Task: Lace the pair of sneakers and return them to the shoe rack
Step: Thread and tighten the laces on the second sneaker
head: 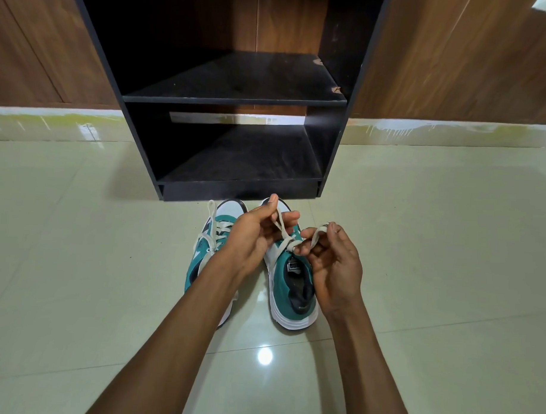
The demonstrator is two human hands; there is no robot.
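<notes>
Two teal and white sneakers stand side by side on the floor in front of the black shoe rack (238, 97). The left sneaker (212, 235) has its cream lace threaded, with loose ends lying over its side; my left forearm hides its heel. Over the right sneaker (289, 288), my left hand (258, 234) pinches one strand of the cream lace (281, 230) and pulls it up. On the other side my right hand (331, 264) holds a loop of the same lace above the tongue.
The rack has two dark shelves (242, 156), both bare, and stands against a brown wooden wall (456, 58). Glossy pale floor tiles (419, 243) spread to the left, right and front of the shoes.
</notes>
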